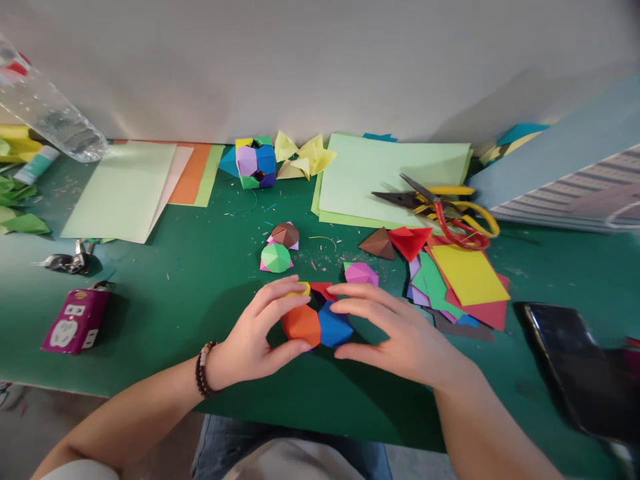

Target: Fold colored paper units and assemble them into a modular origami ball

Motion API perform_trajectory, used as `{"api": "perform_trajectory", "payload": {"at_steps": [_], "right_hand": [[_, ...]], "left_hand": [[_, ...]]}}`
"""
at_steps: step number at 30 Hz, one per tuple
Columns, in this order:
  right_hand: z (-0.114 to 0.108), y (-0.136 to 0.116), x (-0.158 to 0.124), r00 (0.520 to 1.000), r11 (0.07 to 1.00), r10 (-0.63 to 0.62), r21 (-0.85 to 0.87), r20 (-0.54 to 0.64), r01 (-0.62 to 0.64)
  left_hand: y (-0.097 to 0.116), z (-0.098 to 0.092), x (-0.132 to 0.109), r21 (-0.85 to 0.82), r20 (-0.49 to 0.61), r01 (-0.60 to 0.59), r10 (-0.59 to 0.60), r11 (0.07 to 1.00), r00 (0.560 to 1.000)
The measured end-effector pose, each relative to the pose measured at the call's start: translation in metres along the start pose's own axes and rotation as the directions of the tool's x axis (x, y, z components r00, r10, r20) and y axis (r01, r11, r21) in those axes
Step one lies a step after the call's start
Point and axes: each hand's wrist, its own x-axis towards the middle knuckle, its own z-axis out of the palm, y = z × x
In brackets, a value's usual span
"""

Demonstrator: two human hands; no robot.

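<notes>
A folded-paper model of orange, blue, red and yellow pieces is on the green table near its front edge, with a dark opening on top. My left hand closes on its left side, thumb on the orange piece. On the other side, my right hand curves around the blue piece, fingertips at its top and the red piece. Just beyond lie small folded pieces: a green one, a brown one and a pink one. The model's underside is hidden.
Behind stands a multicoloured paper ball beside yellow folded pieces. Scissors and pliers lie on pale green sheets. Coloured squares and a phone are right; a purple box, keys and bottle left.
</notes>
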Motion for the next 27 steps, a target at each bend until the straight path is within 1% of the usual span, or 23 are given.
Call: {"api": "perform_trajectory", "payload": {"at_steps": [4, 8, 11, 15, 17, 20, 22, 23, 25, 27], "right_hand": [[-0.001, 0.001, 0.001, 0.999, 0.999, -0.032, -0.017, 0.001, 0.032], [-0.001, 0.001, 0.001, 0.999, 0.998, -0.045, -0.039, 0.004, 0.046], [-0.002, 0.003, 0.0, 0.999, 0.999, -0.035, -0.019, 0.005, 0.035], [-0.003, 0.008, 0.0, 1.0, 0.999, -0.019, 0.035, 0.011, 0.019], [-0.003, 0.012, 0.0, 1.0, 0.999, -0.006, 0.052, 0.011, 0.005], [-0.006, 0.016, -0.001, 0.999, 0.998, 0.025, 0.064, 0.029, -0.027], [-0.009, 0.015, -0.001, 0.998, 0.996, 0.049, 0.068, 0.035, -0.052], [-0.011, 0.012, 0.0, 0.997, 0.995, 0.073, 0.061, 0.018, -0.074], [-0.014, 0.002, 0.0, 0.987, 0.988, 0.153, 0.037, -0.047, -0.151], [-0.015, -0.015, 0.002, 0.957, 0.963, 0.269, 0.036, -0.104, -0.267]], "left_hand": [[0.0, -0.001, 0.0, -0.047, 0.01, 0.017, -0.016, 0.999, 1.0], [-0.001, -0.001, 0.001, -0.055, 0.005, 0.016, -0.016, 0.998, 1.0], [-0.001, -0.001, 0.002, -0.04, -0.009, 0.043, -0.044, 0.998, 0.999], [0.0, 0.0, 0.001, -0.012, 0.029, 0.11, -0.109, 0.994, 0.994], [0.0, 0.003, 0.001, 0.011, 0.034, 0.102, -0.102, 0.995, 0.994], [0.0, 0.01, 0.0, 0.08, -0.031, 0.057, -0.055, 0.995, 0.998], [0.0, 0.016, 0.0, 0.153, -0.094, 0.0, 0.015, 0.988, 0.995], [0.0, 0.019, 0.0, 0.197, -0.119, -0.039, 0.063, 0.98, 0.991], [-0.001, 0.025, -0.001, 0.298, -0.15, -0.124, 0.175, 0.946, 0.973], [-0.001, 0.029, -0.002, 0.394, -0.148, -0.195, 0.272, 0.898, 0.951]]}}
